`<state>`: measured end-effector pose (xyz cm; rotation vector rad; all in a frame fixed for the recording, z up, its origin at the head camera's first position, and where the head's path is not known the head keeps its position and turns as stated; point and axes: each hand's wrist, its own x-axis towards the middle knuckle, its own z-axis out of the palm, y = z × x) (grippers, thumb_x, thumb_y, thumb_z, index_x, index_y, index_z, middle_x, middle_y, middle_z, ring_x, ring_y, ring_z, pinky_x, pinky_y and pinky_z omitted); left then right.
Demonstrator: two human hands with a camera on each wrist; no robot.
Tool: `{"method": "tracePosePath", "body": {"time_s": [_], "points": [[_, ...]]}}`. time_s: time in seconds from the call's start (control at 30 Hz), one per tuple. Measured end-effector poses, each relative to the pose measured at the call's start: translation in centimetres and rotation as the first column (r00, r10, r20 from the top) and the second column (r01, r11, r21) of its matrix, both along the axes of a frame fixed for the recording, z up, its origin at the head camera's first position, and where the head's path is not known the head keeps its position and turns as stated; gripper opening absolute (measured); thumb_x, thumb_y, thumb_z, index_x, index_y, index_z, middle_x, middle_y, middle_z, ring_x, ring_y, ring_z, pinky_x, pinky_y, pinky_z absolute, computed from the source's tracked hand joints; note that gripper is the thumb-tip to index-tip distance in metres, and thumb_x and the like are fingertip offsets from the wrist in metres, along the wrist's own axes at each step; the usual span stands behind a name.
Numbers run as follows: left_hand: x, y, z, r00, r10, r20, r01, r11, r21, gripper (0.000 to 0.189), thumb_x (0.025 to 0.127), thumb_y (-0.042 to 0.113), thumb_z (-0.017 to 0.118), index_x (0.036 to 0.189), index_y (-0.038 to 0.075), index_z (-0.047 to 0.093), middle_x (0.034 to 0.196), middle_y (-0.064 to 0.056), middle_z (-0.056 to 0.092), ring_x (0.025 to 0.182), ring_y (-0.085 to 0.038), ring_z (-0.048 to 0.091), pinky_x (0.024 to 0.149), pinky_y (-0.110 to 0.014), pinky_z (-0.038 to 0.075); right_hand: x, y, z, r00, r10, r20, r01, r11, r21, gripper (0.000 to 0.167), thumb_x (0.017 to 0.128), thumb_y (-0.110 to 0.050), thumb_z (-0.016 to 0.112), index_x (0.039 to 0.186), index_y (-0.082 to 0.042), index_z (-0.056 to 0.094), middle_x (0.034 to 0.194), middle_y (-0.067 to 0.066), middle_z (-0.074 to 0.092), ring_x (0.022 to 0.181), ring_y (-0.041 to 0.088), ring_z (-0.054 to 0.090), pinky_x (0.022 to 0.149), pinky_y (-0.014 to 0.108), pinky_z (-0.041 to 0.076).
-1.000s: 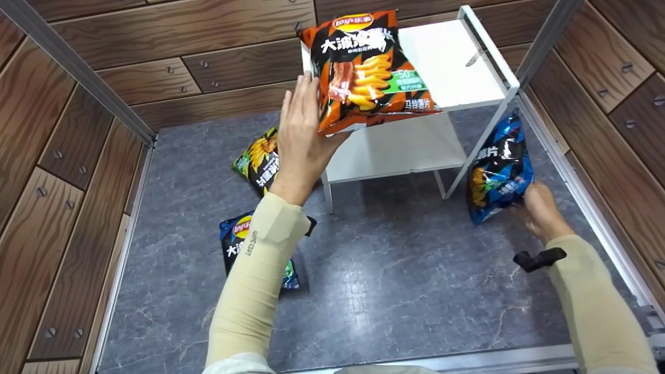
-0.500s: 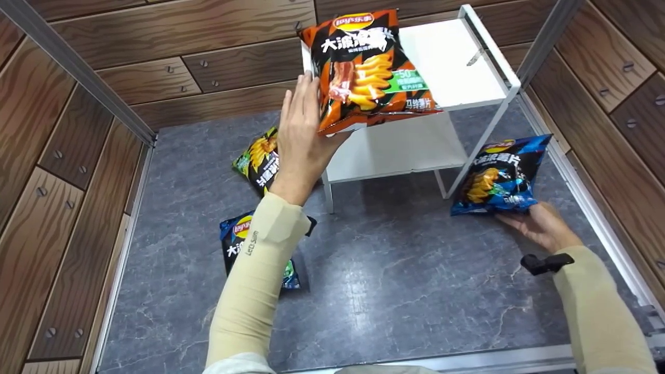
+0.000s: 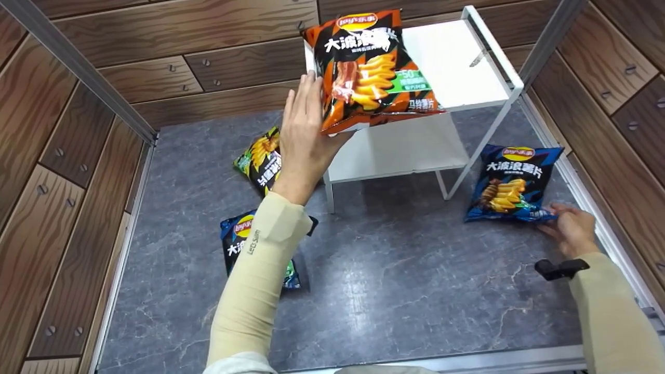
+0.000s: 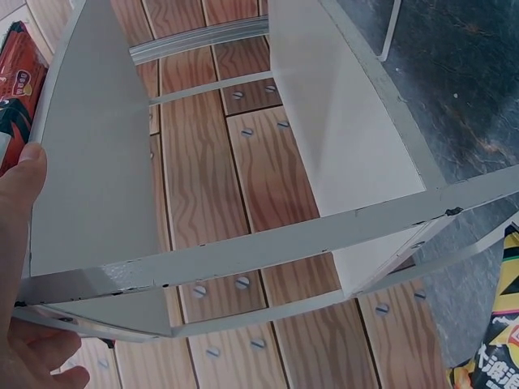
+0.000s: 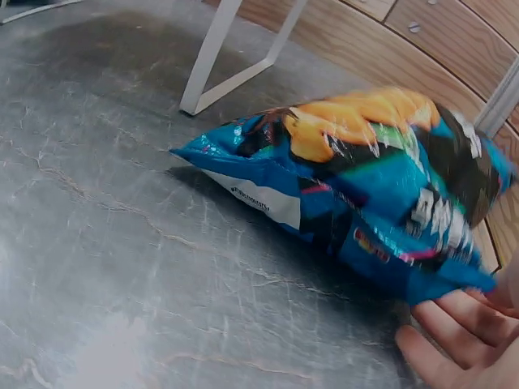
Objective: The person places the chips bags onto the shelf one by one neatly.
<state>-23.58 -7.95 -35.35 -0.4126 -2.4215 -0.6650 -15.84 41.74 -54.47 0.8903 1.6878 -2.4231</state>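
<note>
My right hand [image 3: 574, 231] pinches the lower right corner of a blue-and-black bag of potato chips [image 3: 517, 184], its printed front facing up. In the right wrist view, the thumb lies over the corner of this bag [image 5: 357, 170] and the fingers reach beneath it. My left hand [image 3: 306, 135] is at the near left corner of a white two-tier rack [image 3: 441, 57], beside an orange-and-black bag of chips [image 3: 369, 72] lying on its top shelf. The left wrist view shows the thumb and curled fingers of this hand [image 4: 28, 203] gripping the frame [image 4: 243, 251] from either side.
Left of the rack, a yellow-and-black bag of chips [image 3: 260, 158] lies on the grey marbled floor [image 3: 384, 291]. Another blue bag [image 3: 236, 234] lies nearer, partly hidden by my left forearm. Wood-patterned walls [image 3: 72, 218] and metal rails enclose the floor.
The blue bag in my right hand turned from edge-on to face up and came slightly nearer, beside the rack's right leg. My right hand shifted right and down. My left hand stayed put.
</note>
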Motion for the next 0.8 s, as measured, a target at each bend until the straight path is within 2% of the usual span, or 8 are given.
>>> {"method": "tracePosePath", "body": {"time_s": [0.07,0.1,0.17,0.3,0.4,0.53,0.67,0.8], "points": [[0.0,0.0,0.0,1.0,0.004,0.0,-0.004,1.0,-0.002,0.096,0.078,0.052,0.079,0.148,-0.002,0.041,0.158,-0.016,0.038,0.149,-0.026,0.033,0.126,-0.035,0.018,-0.2,-0.1,0.0,1.0,0.011,-0.004,-0.01,0.984,0.175,0.031,0.099,0.004,0.029,0.095,-0.011,0.056,0.074,-0.012,0.065,0.07,-0.002,0.064,0.064,0.019,0.058],[0.0,0.0,0.0,1.0,0.005,0.002,-0.005,1.0,-0.002,0.096,0.078,0.052,0.08,0.148,-0.002,0.041,0.157,-0.016,0.038,0.149,-0.026,0.033,0.126,-0.035,0.018,-0.4,-0.2,0.1,0.999,0.032,0.007,-0.033,0.955,0.296,0.029,0.1,0.0,0.03,0.103,-0.008,0.057,0.077,-0.015,0.064,0.072,-0.005,0.061,0.066,0.015,0.055],[0.0,0.0,0.0,1.0,0.006,0.003,-0.006,1.0,-0.004,0.096,0.078,0.052,0.08,0.148,-0.002,0.041,0.157,-0.016,0.038,0.149,-0.026,0.033,0.126,-0.036,0.019,-0.8,-0.4,0.4,0.995,0.071,0.063,-0.094,0.829,0.552,0.031,0.102,-0.007,0.031,0.12,-0.001,0.055,0.092,-0.008,0.066,0.08,-0.005,0.056,0.073,0.011,0.049],[0.0,0.0,0.0,1.0,-0.001,0.0,0.001,1.0,0.004,0.096,0.078,0.052,0.079,0.147,-0.002,0.041,0.157,-0.017,0.039,0.149,-0.026,0.034,0.126,-0.037,0.02,-1.8,-1.4,1.1,0.99,0.122,0.067,-0.122,0.532,0.838,0.051,0.105,-0.018,0.031,0.147,0.01,0.033,0.14,0.027,0.048,0.123,0.03,0.052,0.11,0.037,0.042],[0.0,-0.1,-0.1,1.0,-0.004,-0.001,0.004,1.0,0.02,0.096,0.079,0.053,0.078,0.147,-0.002,0.041,0.157,-0.017,0.039,0.149,-0.027,0.034,0.126,-0.037,0.02,-2.5,-2.8,1.4,0.971,0.232,-0.049,-0.05,0.401,0.915,0.052,0.103,-0.015,0.04,0.147,0.011,0.031,0.154,0.036,0.027,0.143,0.052,0.026,0.121,0.059,0.019],[-0.1,-0.1,-0.1,1.0,-0.007,-0.003,0.007,1.0,0.03,0.095,0.079,0.053,0.078,0.147,-0.002,0.041,0.157,-0.017,0.039,0.148,-0.027,0.034,0.125,-0.038,0.021,-3.1,-4.7,1.4,0.897,0.429,-0.104,0.012,0.211,0.977,0.06,0.096,-0.01,0.055,0.147,0.011,0.031,0.159,0.032,0.019,0.145,0.053,0.018,0.122,0.062,0.012],[-0.1,0.0,-0.1,1.0,-0.007,-0.006,0.007,1.0,0.028,0.095,0.079,0.054,0.078,0.147,-0.002,0.041,0.157,-0.017,0.039,0.148,-0.027,0.034,0.125,-0.039,0.023,-3.4,-6.0,1.0,0.826,0.563,-0.011,-0.025,0.056,0.998,0.079,0.092,-0.019,0.065,0.152,0.01,0.021,0.162,0.029,0.01,0.149,0.05,0.011,0.123,0.059,0.007],[-0.1,0.1,-0.1,1.0,-0.006,-0.008,0.006,1.0,0.02,0.096,0.079,0.055,0.077,0.147,-0.002,0.041,0.157,-0.017,0.039,0.148,-0.026,0.034,0.125,-0.037,0.021,-3.1,-6.3,-0.2,0.793,0.595,0.132,-0.118,-0.061,0.991,0.099,0.091,-0.037,0.068,0.156,0.007,0.007,0.163,0.029,-0.001,0.151,0.048,0.001,0.124,0.057,-0.002]]}}
